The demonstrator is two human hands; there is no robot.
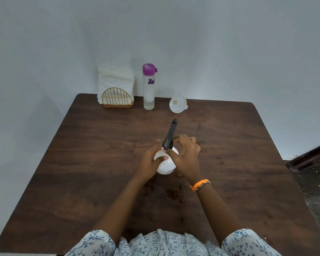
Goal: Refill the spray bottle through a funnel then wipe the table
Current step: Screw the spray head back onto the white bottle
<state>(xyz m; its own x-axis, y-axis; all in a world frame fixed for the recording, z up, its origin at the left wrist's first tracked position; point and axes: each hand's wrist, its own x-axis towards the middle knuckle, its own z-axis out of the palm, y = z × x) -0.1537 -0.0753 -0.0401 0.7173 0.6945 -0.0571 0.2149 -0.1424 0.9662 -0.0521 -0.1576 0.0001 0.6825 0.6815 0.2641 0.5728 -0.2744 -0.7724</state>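
Holding the white spray bottle [165, 166] upright near the middle of the worktop [81, 163], you have both hands on it. Your left hand [150, 163] wraps the round body from the left side, thumb laid across the white shoulder, so that grip is closed around the bottle. Your right hand [186, 156] sits at the bottle's neck, fingers curled and pinching the collar just under the dark spray head [170, 134], whose long nozzle points away from you toward the far edge. An orange band and a beaded bracelet [200, 185] circle your right wrist.

Along the far edge of the worktop stand three things, all well apart from the spray bottle. The white funnel [178, 104] lies tipped on its side, mouth facing you, right of the far edge's middle. Just left of it stands a tall clear water bottle [148, 87] with a purple cap, upright, with a little clear liquid at the bottom. Near the far left corner a gold wire holder [117, 98] carries a stack of white napkins [115, 80], standing on edge against the wall.

Dark blotches [172, 194] mark the wood between the spray bottle and the near edge, where your flower-print sleeves [92, 242] show.
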